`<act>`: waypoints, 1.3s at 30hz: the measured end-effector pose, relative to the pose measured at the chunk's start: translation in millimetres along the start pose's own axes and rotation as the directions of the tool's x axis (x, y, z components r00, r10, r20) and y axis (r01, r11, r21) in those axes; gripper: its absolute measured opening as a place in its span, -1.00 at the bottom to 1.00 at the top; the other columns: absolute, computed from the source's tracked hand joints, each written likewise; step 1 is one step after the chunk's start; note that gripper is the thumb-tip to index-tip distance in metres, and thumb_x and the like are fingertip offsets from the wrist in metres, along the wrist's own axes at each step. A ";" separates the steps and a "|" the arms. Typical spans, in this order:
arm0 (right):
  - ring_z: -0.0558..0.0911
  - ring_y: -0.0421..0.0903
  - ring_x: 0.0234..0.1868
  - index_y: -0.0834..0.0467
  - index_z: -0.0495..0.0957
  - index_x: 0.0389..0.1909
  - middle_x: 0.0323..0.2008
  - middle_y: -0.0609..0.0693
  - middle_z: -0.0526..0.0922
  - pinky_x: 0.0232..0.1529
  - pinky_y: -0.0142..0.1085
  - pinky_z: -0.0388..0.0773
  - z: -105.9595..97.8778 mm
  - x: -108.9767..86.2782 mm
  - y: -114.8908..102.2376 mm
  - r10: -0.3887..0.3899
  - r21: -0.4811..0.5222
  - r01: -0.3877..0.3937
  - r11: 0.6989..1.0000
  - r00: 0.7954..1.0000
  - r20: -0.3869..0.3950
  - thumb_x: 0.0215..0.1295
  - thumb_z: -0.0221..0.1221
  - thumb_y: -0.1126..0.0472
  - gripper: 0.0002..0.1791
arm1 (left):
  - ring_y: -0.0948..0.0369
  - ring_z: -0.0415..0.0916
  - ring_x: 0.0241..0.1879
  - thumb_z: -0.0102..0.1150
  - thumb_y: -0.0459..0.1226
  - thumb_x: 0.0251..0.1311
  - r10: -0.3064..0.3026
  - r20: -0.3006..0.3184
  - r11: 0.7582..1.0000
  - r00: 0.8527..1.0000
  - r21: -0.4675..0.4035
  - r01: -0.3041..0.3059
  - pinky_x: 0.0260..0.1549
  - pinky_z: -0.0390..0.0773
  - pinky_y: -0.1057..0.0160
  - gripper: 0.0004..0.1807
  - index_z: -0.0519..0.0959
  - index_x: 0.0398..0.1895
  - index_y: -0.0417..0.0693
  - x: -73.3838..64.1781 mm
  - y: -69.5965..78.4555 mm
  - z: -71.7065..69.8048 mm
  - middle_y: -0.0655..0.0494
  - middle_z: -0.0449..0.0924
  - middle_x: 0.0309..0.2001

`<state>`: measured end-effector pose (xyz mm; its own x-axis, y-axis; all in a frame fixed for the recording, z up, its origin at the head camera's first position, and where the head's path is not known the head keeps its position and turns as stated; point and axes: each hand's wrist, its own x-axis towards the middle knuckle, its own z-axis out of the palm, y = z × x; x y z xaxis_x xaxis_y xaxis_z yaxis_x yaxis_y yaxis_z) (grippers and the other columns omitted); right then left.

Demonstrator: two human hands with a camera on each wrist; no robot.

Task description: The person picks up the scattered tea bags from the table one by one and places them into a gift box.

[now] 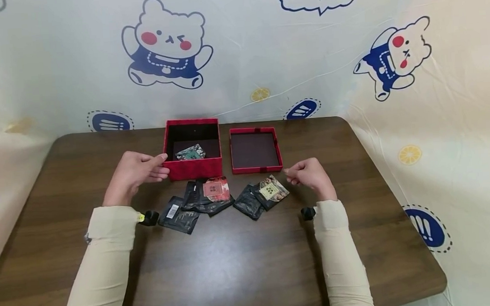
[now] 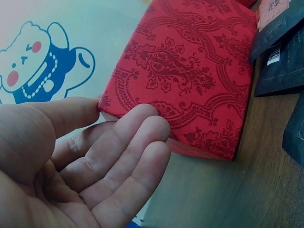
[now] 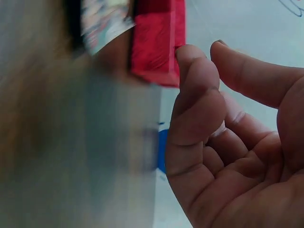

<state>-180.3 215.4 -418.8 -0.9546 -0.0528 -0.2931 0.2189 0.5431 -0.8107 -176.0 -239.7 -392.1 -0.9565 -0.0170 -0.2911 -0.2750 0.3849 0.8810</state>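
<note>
A red patterned box (image 1: 193,169) stands at the back of the table. Inside it lies a packet (image 1: 191,152) with a green label. Beside its left front corner is my left hand (image 1: 134,174), its thumb and fingers near straight and at the box's side; in the left wrist view they meet the red wall (image 2: 185,71). To the right lies the shallow red lid (image 1: 255,150), hollow side up. My right hand (image 1: 311,174) hovers by the lid's front right corner. Its fingers (image 3: 199,114) hang loosely curled, thumb and index apart, holding nothing.
In front of the box lie black packets, one with a red label (image 1: 215,190) and one with a barcode (image 1: 178,215). Before the lid are a yellow-labelled packet (image 1: 271,191) and a plain dark one (image 1: 248,203). A printed curtain (image 1: 242,45) hangs behind the table.
</note>
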 end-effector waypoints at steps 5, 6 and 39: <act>0.64 0.00 -0.43 0.35 0.74 -0.24 -0.43 0.11 0.73 -0.30 -0.15 0.68 -1.5 -1.4 16.2 0.043 -0.044 -0.041 0.998 0.998 0.042 0.37 0.30 0.19 -0.75 | -0.06 0.74 -0.20 0.28 0.05 0.30 -0.003 0.004 1.000 1.000 -0.005 0.003 -0.18 0.70 0.16 -0.32 0.57 0.15 -0.43 0.8 -0.8 -0.4 -0.19 0.74 -0.19; 0.64 0.00 -0.43 0.34 0.75 -0.25 -0.43 0.11 0.72 -0.31 -0.16 0.68 -1.3 -1.3 18.9 0.049 -0.049 -0.046 0.998 0.998 0.049 0.36 0.30 0.20 -0.76 | -0.06 0.74 -0.20 0.28 0.05 0.30 -0.003 0.006 1.000 1.000 -0.006 0.003 -0.18 0.70 0.16 -0.32 0.57 0.15 -0.43 0.8 -0.9 -0.5 -0.19 0.74 -0.19; 0.59 -0.06 -0.45 0.27 0.75 -0.30 -0.43 0.06 0.71 -0.41 -0.22 0.60 6.3 -7.8 21.8 0.054 -0.078 -0.045 0.996 0.991 0.123 0.32 0.29 0.33 -0.90 | -0.07 0.74 -0.21 0.29 0.05 0.30 0.003 0.009 1.000 1.000 -0.002 -0.003 -0.22 0.72 0.18 -0.33 0.59 0.12 -0.43 3.3 -2.3 -2.0 -0.18 0.74 -0.20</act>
<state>-166.9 222.4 -437.4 -0.9094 -0.1258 -0.3964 0.2450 0.6082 -0.7550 -178.7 -242.5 -394.3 -0.9564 -0.0082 -0.2920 -0.2728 0.3827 0.8827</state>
